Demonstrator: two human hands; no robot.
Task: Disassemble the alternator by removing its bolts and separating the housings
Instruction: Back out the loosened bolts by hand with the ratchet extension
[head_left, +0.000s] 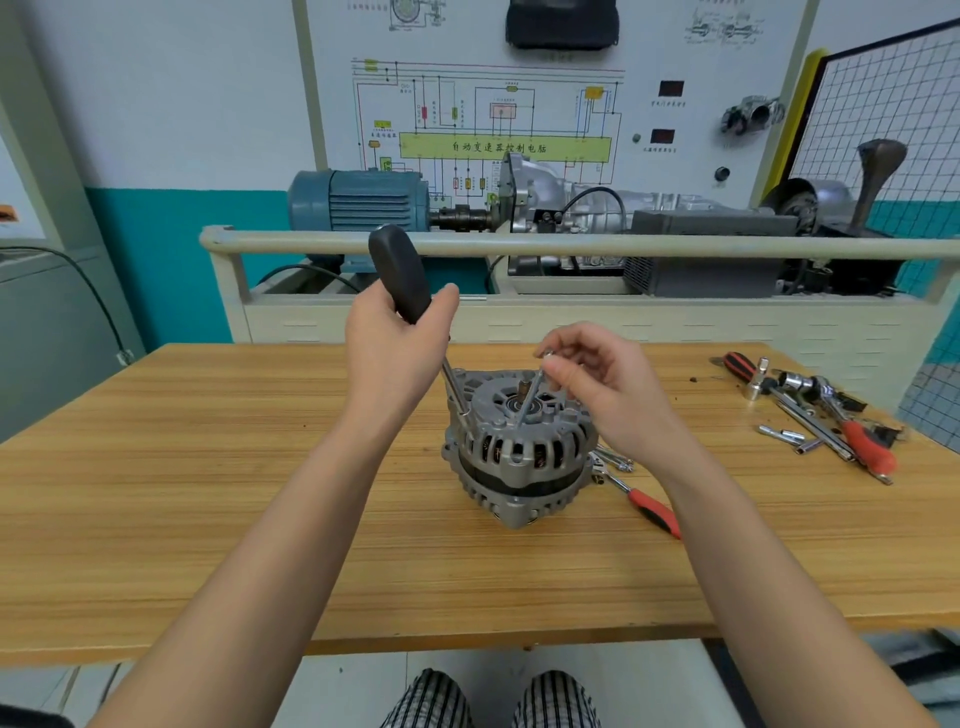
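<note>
A grey alternator (517, 452) stands on the wooden table (208, 493), shaft end up. My left hand (395, 348) grips the black handle of a driver (402, 275) whose steel shaft slants down to the housing's upper left rim. My right hand (597, 379) pinches the head of a long thin bolt (530, 397) between thumb and fingers. The bolt slants down toward the housing top beside the centre shaft. I cannot tell whether its lower end still sits in its hole.
A red-handled ratchet (652, 512) lies just right of the alternator, under my right forearm. Several sockets, extensions and red-handled tools (821, 415) lie at the table's right end. Behind the table stands a training bench with a blue motor (363, 200) and a gearbox.
</note>
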